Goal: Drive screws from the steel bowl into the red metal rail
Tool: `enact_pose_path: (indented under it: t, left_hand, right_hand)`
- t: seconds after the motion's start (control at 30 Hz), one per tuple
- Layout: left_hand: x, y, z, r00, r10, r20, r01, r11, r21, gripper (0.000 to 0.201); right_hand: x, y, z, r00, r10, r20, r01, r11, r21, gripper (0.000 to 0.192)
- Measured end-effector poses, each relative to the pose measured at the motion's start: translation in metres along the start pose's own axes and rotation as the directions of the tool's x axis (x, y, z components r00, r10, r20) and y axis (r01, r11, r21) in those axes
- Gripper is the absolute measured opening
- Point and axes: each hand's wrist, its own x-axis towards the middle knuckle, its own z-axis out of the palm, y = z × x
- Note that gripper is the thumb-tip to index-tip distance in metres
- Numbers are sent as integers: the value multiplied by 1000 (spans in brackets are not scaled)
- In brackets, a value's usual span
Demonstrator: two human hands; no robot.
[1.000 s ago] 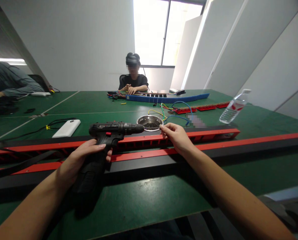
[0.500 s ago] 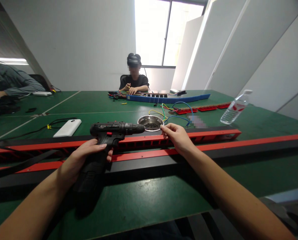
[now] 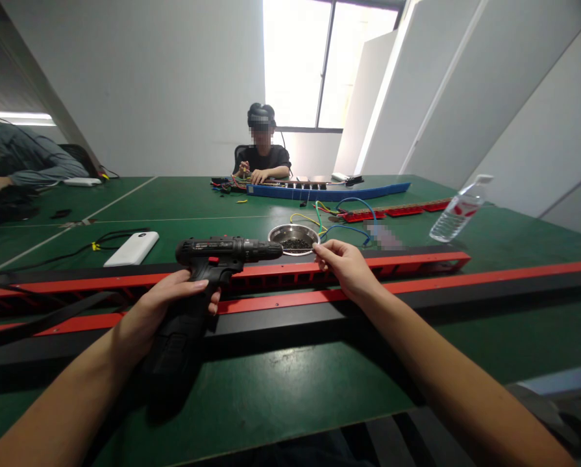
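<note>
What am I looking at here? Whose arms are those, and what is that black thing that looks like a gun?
The camera sits on a person's head, so you see that person's own two arms from above. The left hand holds a black electric screwdriver, a tool that spins screws in. The right hand pinches something tiny at the tool's tip, too small to make out. Just behind is a metal bowl of small dark parts. Long red and black strips lie across the green table. A water bottle and a white box sit there too. Another person works at the far end.
</note>
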Motion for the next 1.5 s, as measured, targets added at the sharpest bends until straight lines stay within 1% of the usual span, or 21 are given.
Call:
enact_pose_path:
  t: [0.27, 0.47, 0.6, 0.83, 1.0, 1.2, 1.37, 1.5]
  left_hand:
    - [-1, 2, 2, 1000, -18, 15, 18, 1000, -18, 28]
    - [-2, 2, 3, 1000, -19, -9, 19, 1000, -7, 27]
    - [-2, 1, 2, 1000, -24, -1, 24, 1000, -18, 26]
    - [0, 0, -1, 1000, -10, -3, 10, 1000, -4, 29]
    - [0, 0, 0, 1000, -7, 14, 7, 1000, -10, 25]
    - [-2, 3, 4, 1000, -22, -18, 22, 1000, -1, 29]
    - [-3, 4, 5, 1000, -20, 10, 20, 1000, -7, 26]
    - [-3, 4, 4, 999, -25, -20, 25, 1000, -4, 28]
  right_hand:
    - [-1, 0, 0, 1000, -4, 2, 4, 1000, 1, 38]
    - [0, -1, 0, 1000, -6, 2, 6, 1000, -7, 39]
    - [0, 0, 0, 1000, -3, -1, 3, 1000, -8, 39]
    - [0, 0, 0, 1000, -10, 5, 10, 1000, -12, 39]
    - [0, 0, 0, 1000, -5, 4, 5, 1000, -10, 38]
    - [0, -1, 1, 1000, -3, 2, 3, 1000, -7, 39]
    - [-1, 0, 0, 1000, -4, 6, 4, 1000, -18, 39]
    - [-1, -1, 0, 1000, -8, 8, 8, 1000, -28, 39]
